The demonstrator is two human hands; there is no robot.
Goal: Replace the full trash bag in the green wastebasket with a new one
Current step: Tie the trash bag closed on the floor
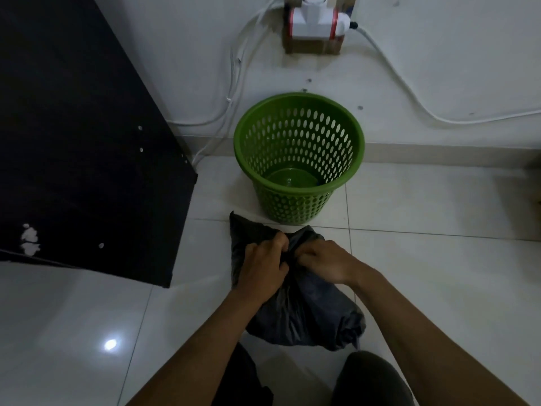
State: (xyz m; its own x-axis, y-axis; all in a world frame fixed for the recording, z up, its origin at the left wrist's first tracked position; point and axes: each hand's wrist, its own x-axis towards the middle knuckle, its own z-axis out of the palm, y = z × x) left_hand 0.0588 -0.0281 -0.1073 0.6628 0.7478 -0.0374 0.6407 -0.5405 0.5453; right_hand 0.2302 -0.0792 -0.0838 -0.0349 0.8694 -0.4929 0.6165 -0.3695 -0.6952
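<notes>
The green wastebasket (355, 148) stands upright on the floor by the wall, with perforated sides and nothing inside it. In front of it, a full black trash bag (304, 315) lies on the white tiles. My left hand (263, 266) and my right hand (328, 262) both pinch the gathered plastic at the bag's top, fingers closed on it and nearly touching each other. One loose corner of the bag sticks up to the left of my left hand. No new bag is in view.
A dark cabinet (87, 142) fills the left side, its corner close to the bag. White cables (395, 74) run along the wall from a white device on a cardboard box (316, 27). My knees (371, 379) are at the bottom edge.
</notes>
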